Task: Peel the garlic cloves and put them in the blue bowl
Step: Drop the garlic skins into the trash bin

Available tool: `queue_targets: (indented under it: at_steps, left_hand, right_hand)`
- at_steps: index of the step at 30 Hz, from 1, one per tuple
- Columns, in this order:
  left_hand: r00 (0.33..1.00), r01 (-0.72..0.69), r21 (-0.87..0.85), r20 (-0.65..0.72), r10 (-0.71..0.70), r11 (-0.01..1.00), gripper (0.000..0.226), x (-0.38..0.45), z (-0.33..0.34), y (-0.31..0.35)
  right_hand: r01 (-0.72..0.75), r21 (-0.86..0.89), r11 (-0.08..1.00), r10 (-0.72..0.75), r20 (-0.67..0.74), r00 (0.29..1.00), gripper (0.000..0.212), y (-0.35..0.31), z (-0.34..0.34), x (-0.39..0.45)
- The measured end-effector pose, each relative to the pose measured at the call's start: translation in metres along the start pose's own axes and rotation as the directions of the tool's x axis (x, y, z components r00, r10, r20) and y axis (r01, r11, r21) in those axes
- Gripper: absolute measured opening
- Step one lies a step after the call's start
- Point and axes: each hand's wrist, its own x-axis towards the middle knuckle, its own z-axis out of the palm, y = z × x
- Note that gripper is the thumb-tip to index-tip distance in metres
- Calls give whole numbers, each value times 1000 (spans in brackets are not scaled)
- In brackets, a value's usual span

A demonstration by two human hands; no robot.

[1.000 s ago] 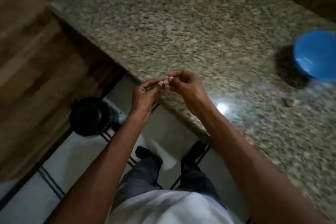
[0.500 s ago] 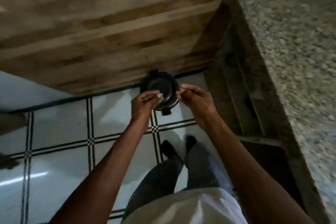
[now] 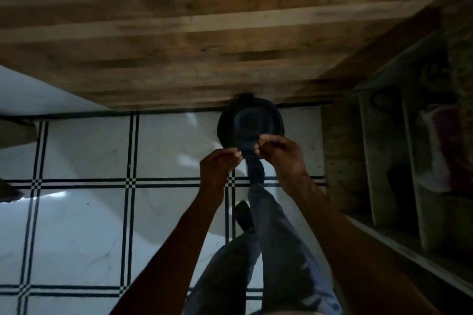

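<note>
Both hands are held out over a black bin (image 3: 249, 123) on the floor, close together but not touching. The left hand (image 3: 220, 166) has its fingers curled in, thumb meeting fingertips near the bin's near rim; whether anything sits in that pinch cannot be told in the dim, blurred view. The right hand (image 3: 279, 153) is likewise curled, thumb and forefinger pressed together on what may be a small pale scrap, perhaps garlic (image 3: 259, 140) or its skin, right over the bin's near edge. Below the hands, a foot (image 3: 256, 174) in a dark sock reaches toward the bin's near side, apparently at its base, with the leg in grey trousers (image 3: 279, 250) running back toward the camera. The bin stands on a white tiled floor (image 3: 84, 225) with dark checkered lines, its far side against the foot of a wooden panel (image 3: 192, 33). Right of the bin is a dark open shelf unit (image 3: 399, 174) with upright dividers, holding dim things that cannot be made out.
</note>
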Motion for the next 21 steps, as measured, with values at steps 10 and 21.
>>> queue_targets:
  at_steps: [10, 21]
  left_hand:
    - [990, 139, 23, -20, -138, 990, 10, 115, -6, -102]
    - [961, 268, 83, 45, -272, 960, 33, 256, 42, -143]
  right_hand:
    - [-113, 123, 986, 112, 17, 994, 16, 97, 15, 119]
    - [108, -193, 975, -106, 20, 994, 21, 146, 46, 242]
